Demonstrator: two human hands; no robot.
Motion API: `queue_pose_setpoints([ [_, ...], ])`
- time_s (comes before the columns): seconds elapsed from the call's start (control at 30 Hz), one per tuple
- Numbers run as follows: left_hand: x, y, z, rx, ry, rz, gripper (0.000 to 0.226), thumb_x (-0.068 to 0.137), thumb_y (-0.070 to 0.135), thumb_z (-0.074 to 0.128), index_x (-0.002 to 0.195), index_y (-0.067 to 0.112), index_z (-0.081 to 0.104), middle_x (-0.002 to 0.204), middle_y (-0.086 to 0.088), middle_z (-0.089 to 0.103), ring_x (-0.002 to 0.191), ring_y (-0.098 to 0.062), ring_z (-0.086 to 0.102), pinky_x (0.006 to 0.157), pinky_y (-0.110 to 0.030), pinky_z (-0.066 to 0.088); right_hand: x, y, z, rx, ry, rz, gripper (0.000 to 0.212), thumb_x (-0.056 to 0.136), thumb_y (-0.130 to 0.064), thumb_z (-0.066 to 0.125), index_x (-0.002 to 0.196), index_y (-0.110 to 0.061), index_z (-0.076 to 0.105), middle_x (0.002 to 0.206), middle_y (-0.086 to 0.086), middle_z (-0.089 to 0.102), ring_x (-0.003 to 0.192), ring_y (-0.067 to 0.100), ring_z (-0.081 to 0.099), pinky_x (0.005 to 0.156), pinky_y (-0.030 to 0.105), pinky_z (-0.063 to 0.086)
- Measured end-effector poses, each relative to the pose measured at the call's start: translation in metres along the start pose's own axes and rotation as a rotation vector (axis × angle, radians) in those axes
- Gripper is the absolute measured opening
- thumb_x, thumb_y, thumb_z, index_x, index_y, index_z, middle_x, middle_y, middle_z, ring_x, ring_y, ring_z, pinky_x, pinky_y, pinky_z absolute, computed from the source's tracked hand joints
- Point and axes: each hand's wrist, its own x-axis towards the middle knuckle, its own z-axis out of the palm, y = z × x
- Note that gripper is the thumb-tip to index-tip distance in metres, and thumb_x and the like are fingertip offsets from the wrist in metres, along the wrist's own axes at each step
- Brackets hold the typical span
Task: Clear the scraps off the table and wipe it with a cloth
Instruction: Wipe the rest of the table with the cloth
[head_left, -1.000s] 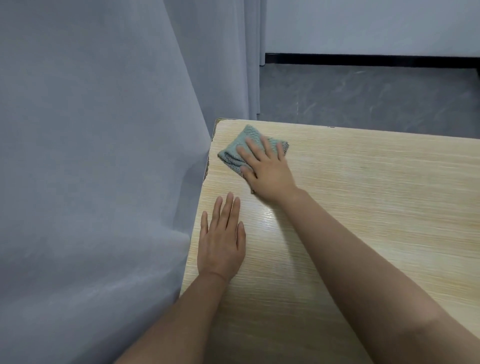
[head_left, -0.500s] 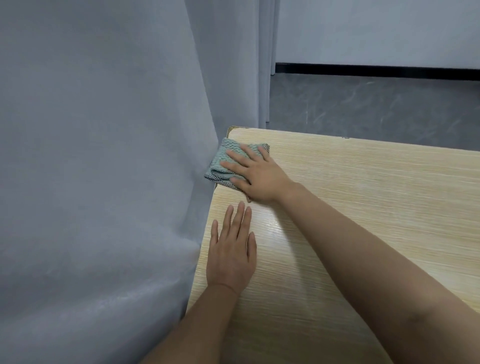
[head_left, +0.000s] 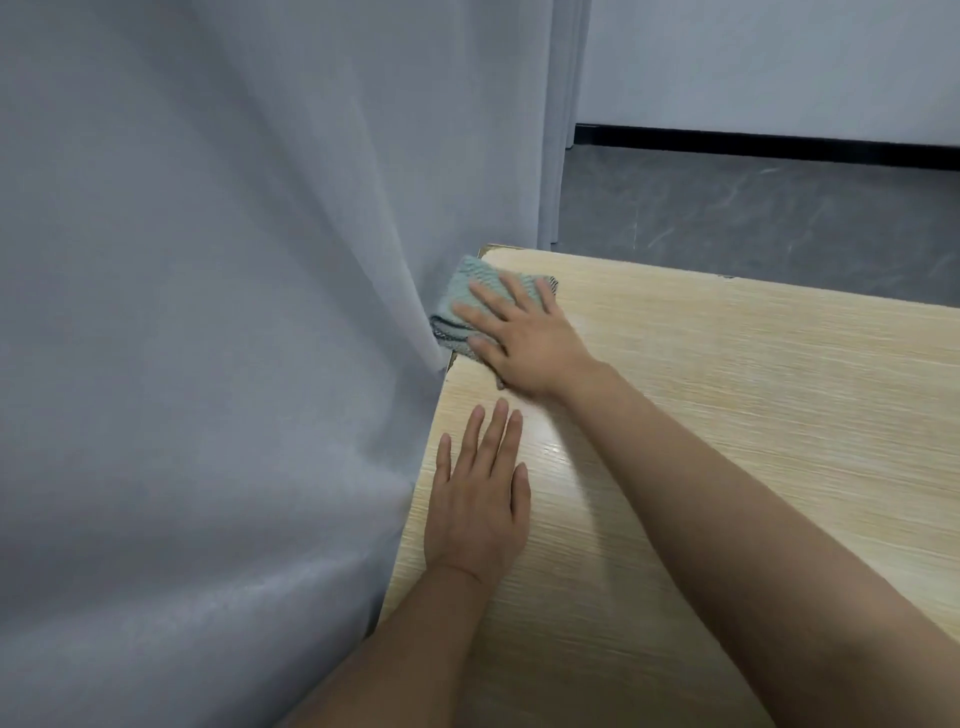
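Cloth (head_left: 470, 291) one, under right hand (head_left: 524, 343)

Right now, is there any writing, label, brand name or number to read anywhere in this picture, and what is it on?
None: no readable text shows anywhere.
The green cloth under the right hand bears only a woven pattern, no tag in view.
The wooden table, where the left hand rests, shows only grain.
The grey curtain is plain.
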Motion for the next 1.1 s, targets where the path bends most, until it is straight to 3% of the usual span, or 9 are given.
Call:
queue_pose_setpoints([
  [0.17, 0.000, -0.001, 0.001, -0.035, 0.014, 0.005, 0.053, 0.097, 0.032, 0.021, 0.149, 0.022, 0.020, 0.157, 0.008, 0.017, 0.145, -0.011, 0.008, 0.115, -0.039, 0.007, -0.022, 0.062, -0.015, 0.048, 0.125, 0.458, 0.051, 0.099, -0.047, 0.022, 0.148, -0.037, 0.014, 0.159, -0.005, 0.001, 0.145, 0.026, -0.009, 0.113, 0.047, -0.013],
  [0.27, -0.001, -0.001, 0.003, -0.028, 0.036, 0.004, 0.052, 0.097, 0.033, 0.021, 0.148, 0.021, 0.022, 0.156, 0.007, 0.019, 0.144, -0.010, 0.009, 0.115, -0.038, 0.008, -0.021, 0.054, -0.012, 0.038, 0.143, 0.596, 0.051, 0.100, -0.044, 0.019, 0.149, -0.036, 0.011, 0.159, -0.001, 0.000, 0.144, 0.030, -0.010, 0.112, 0.051, -0.014],
  [0.43, -0.002, 0.000, 0.002, -0.012, 0.049, 0.005, 0.054, 0.096, 0.033, 0.020, 0.147, 0.019, 0.026, 0.155, 0.007, 0.021, 0.144, -0.011, 0.013, 0.116, -0.038, 0.008, -0.021, -0.002, 0.007, -0.007, 0.065, 0.211, 0.049, 0.100, -0.043, 0.021, 0.148, -0.037, 0.013, 0.159, -0.004, 0.000, 0.145, 0.029, -0.011, 0.111, 0.050, -0.016],
  [0.53, -0.003, 0.001, 0.000, -0.012, 0.018, 0.006, 0.058, 0.094, 0.037, 0.009, 0.150, 0.022, 0.016, 0.157, 0.011, 0.008, 0.144, -0.006, -0.001, 0.118, -0.035, -0.001, -0.029, 0.001, 0.003, -0.019, -0.008, 0.033, 0.049, 0.099, -0.047, 0.025, 0.147, -0.040, 0.015, 0.158, -0.009, 0.002, 0.145, 0.023, -0.008, 0.114, 0.047, -0.012],
  [0.6, -0.002, 0.002, -0.002, -0.025, 0.014, -0.004, 0.060, 0.092, 0.039, 0.004, 0.150, 0.025, 0.012, 0.157, 0.013, 0.004, 0.141, -0.002, -0.008, 0.117, -0.034, -0.005, -0.031, 0.021, -0.007, -0.022, -0.028, 0.063, 0.051, 0.099, -0.048, 0.026, 0.148, -0.038, 0.016, 0.158, -0.008, 0.003, 0.146, 0.022, -0.006, 0.115, 0.047, -0.007],
  [0.73, -0.003, 0.002, -0.002, -0.027, 0.013, -0.003, 0.060, 0.092, 0.039, 0.003, 0.150, 0.027, 0.011, 0.157, 0.014, 0.003, 0.140, 0.001, -0.012, 0.116, -0.032, -0.008, -0.040, 0.057, -0.011, 0.016, 0.087, 0.449, 0.051, 0.099, -0.047, 0.022, 0.149, -0.036, 0.014, 0.159, -0.003, 0.001, 0.145, 0.027, -0.007, 0.115, 0.050, -0.008],
  [0.8, -0.003, 0.001, -0.002, -0.035, 0.019, -0.003, 0.061, 0.091, 0.040, 0.003, 0.150, 0.026, 0.013, 0.157, 0.013, 0.005, 0.142, -0.002, -0.007, 0.117, -0.033, -0.006, -0.041, 0.042, -0.007, 0.006, 0.094, 0.523, 0.051, 0.100, -0.044, 0.020, 0.149, -0.035, 0.013, 0.159, -0.001, -0.001, 0.144, 0.032, -0.009, 0.113, 0.053, -0.010],
  [0.97, -0.003, 0.001, -0.003, -0.024, 0.022, 0.010, 0.066, 0.089, 0.040, 0.001, 0.149, 0.022, 0.020, 0.157, 0.009, 0.014, 0.145, -0.009, 0.002, 0.118, -0.035, -0.001, -0.041, -0.013, 0.009, -0.025, -0.011, 0.063, 0.048, 0.100, -0.044, 0.024, 0.147, -0.040, 0.015, 0.159, -0.007, 0.002, 0.145, 0.026, -0.010, 0.113, 0.052, -0.011],
  [1.1, -0.005, 0.003, -0.005, -0.092, 0.050, 0.004, 0.057, 0.094, 0.035, 0.012, 0.148, 0.022, 0.026, 0.157, 0.009, 0.016, 0.145, -0.008, 0.005, 0.117, -0.033, -0.001, -0.043, 0.017, -0.003, -0.002, -0.018, 0.118, 0.049, 0.099, -0.045, 0.026, 0.147, -0.040, 0.017, 0.159, -0.007, 0.002, 0.145, 0.023, -0.007, 0.114, 0.050, -0.009],
])
